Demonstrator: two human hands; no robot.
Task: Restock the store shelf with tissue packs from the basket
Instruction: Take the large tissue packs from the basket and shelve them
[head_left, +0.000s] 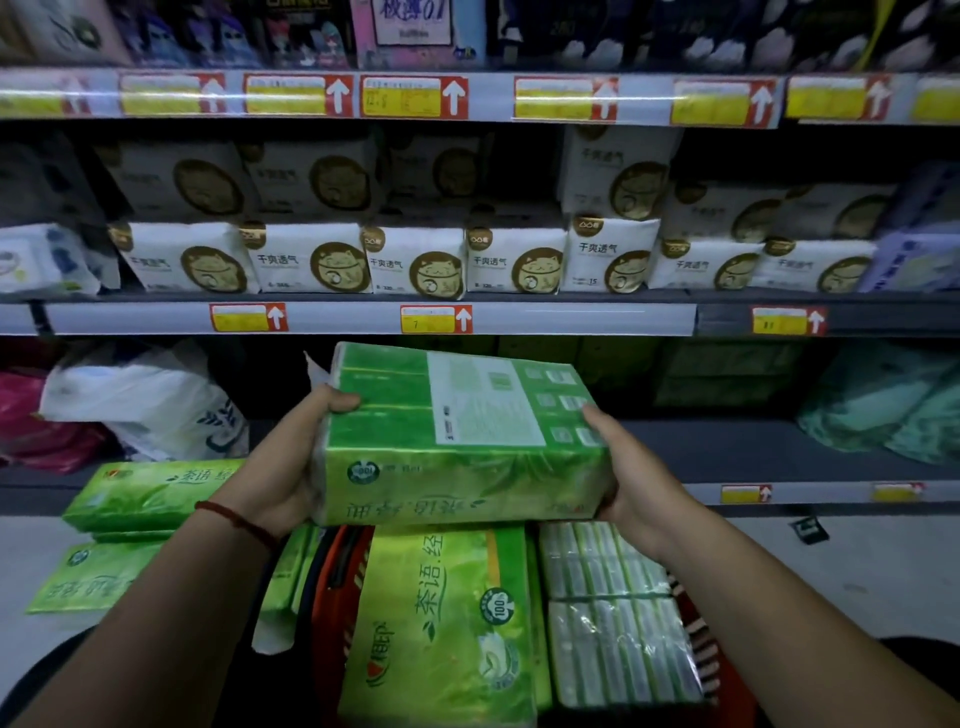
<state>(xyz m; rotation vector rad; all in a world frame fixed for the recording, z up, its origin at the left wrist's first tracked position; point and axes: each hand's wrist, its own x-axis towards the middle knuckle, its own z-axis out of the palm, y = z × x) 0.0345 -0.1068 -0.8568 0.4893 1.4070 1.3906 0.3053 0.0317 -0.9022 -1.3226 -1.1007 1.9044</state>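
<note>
Green tissue pack (457, 467): 1 held | left hand (288, 467) + right hand (626, 467): 2

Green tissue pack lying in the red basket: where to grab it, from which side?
Probably from above, a hand on each short end, like the left hand and right hand on the held pack. The green pack lies face up; the clear-wrapped pack crowds its right flank, the basket rim its left.

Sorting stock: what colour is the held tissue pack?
The pack is green with a white label; head view.
</note>
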